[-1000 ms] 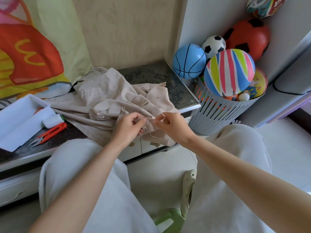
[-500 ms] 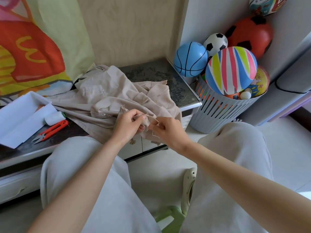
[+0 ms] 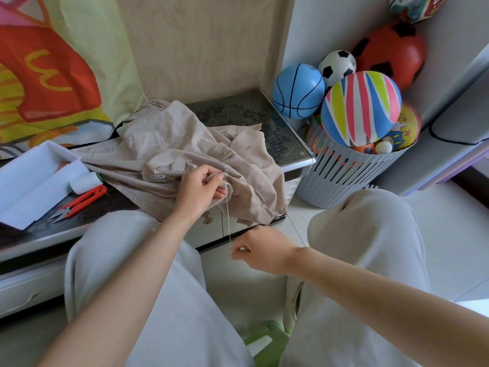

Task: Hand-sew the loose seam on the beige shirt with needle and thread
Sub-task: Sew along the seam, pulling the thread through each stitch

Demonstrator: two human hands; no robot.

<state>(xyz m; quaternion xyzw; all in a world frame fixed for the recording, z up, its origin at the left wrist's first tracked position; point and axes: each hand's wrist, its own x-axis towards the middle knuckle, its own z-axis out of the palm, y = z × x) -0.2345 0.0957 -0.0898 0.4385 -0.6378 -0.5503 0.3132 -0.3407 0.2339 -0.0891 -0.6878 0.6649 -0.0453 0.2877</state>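
— How many grips do we see at work?
— Two. Our left grip (image 3: 199,188) pinches a fold of the one beige shirt (image 3: 164,144) at its seam. Our right grip (image 3: 260,249) is closed on the single thread (image 3: 228,207), below the desk's front edge. The needle is too small for us to make out.
— Where does the shirt lie?
— Heaped on the desk (image 3: 238,112), from the middle to the front right corner, spilling over the front edge. The thread runs straight from the seam down to the right grip.
— What else do we count?
— One pair of orange snips (image 3: 79,201), one white spool (image 3: 83,182) and one white box (image 3: 31,176), all toward the left edge. Beside the right edge stands one grey basket (image 3: 344,176), with six large balls in and above it, the striped ball (image 3: 361,108) foremost.
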